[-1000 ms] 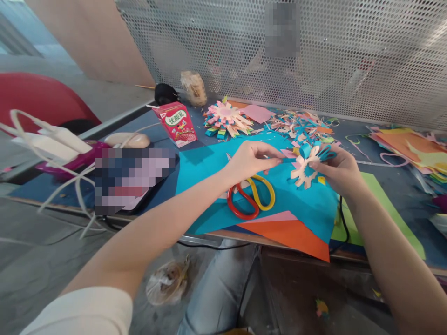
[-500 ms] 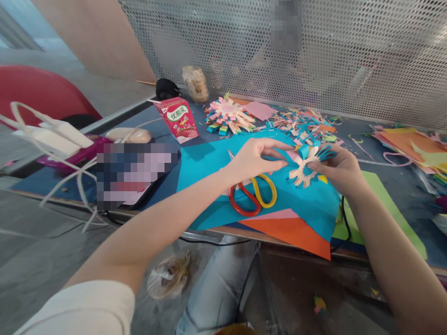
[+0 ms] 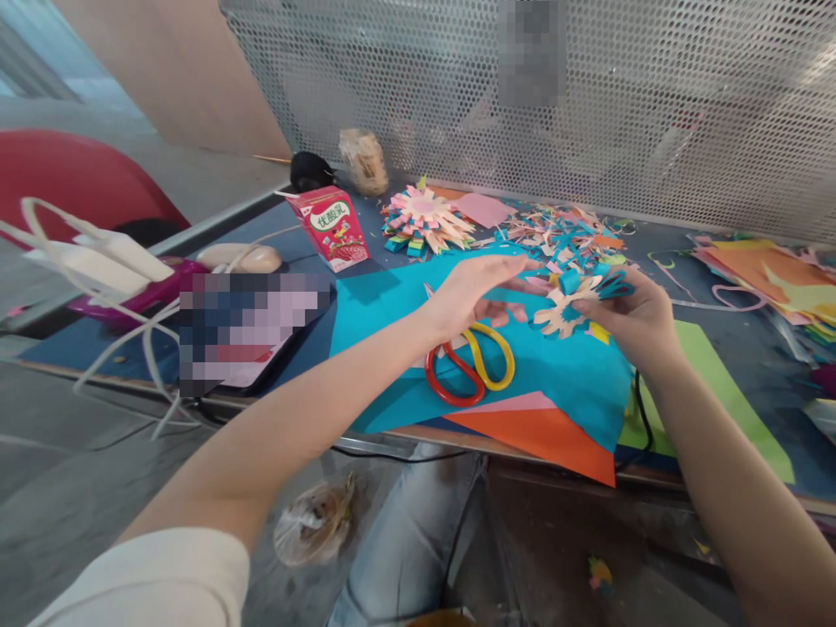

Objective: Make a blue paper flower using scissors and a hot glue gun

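Observation:
My right hand (image 3: 637,318) pinches a small paper flower (image 3: 569,309) made of peach and blue cut petals, held just above a large blue sheet (image 3: 575,383). Left of the flower hovers my left hand (image 3: 476,292), its fingers stretched out and apart, nothing in them. Right under that hand, red and yellow scissors (image 3: 468,370) lie on the blue sheet.
A finished layered paper flower (image 3: 424,222) and a pile of paper scraps (image 3: 562,233) lie further back. A red drink carton (image 3: 331,229) stands at the left. Orange (image 3: 555,440) and green (image 3: 724,387) sheets lie near the table's front edge, a paper stack (image 3: 771,274) at right.
My left hand has let go of the flower's petal and spread its fingers. The flower in my right hand has tipped flatter toward the table.

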The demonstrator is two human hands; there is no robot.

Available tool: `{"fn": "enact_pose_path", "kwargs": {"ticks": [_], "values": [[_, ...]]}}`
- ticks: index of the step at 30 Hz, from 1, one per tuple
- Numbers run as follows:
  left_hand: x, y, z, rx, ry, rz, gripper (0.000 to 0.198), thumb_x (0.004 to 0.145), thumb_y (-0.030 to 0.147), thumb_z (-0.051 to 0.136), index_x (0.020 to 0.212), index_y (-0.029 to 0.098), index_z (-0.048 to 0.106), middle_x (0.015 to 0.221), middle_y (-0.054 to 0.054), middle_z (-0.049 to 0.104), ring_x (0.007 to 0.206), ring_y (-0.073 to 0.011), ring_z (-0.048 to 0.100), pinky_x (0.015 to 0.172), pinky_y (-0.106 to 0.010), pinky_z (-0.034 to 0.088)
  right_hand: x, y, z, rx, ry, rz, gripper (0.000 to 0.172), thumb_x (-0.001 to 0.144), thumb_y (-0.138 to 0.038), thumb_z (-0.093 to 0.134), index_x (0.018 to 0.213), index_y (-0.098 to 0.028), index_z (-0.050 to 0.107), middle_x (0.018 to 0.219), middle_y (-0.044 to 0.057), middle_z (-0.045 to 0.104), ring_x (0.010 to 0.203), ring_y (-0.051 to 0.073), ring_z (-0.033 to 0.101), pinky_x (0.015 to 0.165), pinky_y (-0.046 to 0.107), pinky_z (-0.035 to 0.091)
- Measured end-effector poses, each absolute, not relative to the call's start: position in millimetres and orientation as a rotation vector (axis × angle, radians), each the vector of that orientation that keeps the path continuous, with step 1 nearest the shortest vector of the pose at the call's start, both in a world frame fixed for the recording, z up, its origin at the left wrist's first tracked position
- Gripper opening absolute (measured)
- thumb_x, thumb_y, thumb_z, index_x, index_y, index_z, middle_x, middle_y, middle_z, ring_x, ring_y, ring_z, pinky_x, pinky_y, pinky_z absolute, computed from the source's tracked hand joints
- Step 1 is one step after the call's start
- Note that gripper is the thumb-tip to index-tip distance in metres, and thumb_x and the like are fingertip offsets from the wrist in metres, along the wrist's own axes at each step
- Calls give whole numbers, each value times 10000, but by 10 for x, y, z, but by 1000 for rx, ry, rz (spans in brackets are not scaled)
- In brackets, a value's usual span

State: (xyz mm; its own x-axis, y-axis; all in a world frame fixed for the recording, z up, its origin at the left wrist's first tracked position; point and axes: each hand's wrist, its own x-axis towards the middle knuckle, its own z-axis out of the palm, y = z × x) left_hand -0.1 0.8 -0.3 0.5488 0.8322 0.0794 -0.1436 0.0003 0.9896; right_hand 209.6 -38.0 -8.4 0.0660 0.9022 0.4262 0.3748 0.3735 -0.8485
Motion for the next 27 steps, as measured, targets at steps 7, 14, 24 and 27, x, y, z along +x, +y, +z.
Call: {"fn": "enact_pose_path", "kwargs": {"ticks": [7,14,24,27], "values": [[-11,20,56,1167,662,803,425,734,460,635,1004,132,620,992,-113,692,634,-141,644,454,-208,431,2159,-525,-1,-734,-1992,-515,152,751,-160,631,847,-276,606,808,17,677,770,186,627,703,354,503],[-31,30,-16,1446,634,710,304,659,300,746,916,156,668,894,-59,697,653,-86,615,542,-194,446,2222,-716,81,-471,-2277,-964,270,791,-166,593,913,-399,653,828,-63,722,712,153,628,689,324,488],[-44,10,-2,1619,704,742,332,581,310,784,853,149,680,690,-1,630,625,-89,564,544,-210,405,2086,-777,121,-463,-2452,-750,327,743,-126,671,908,-409,662,767,-95,715,652,113,599,620,293,444],[-25,7,-14,1597,742,710,344,550,327,797,816,147,675,668,8,603,606,-86,538,525,-213,376,2052,-785,130,-370,-2448,-975,257,737,-151,685,853,-379,667,762,-94,716,660,113,597,600,291,449]]}}
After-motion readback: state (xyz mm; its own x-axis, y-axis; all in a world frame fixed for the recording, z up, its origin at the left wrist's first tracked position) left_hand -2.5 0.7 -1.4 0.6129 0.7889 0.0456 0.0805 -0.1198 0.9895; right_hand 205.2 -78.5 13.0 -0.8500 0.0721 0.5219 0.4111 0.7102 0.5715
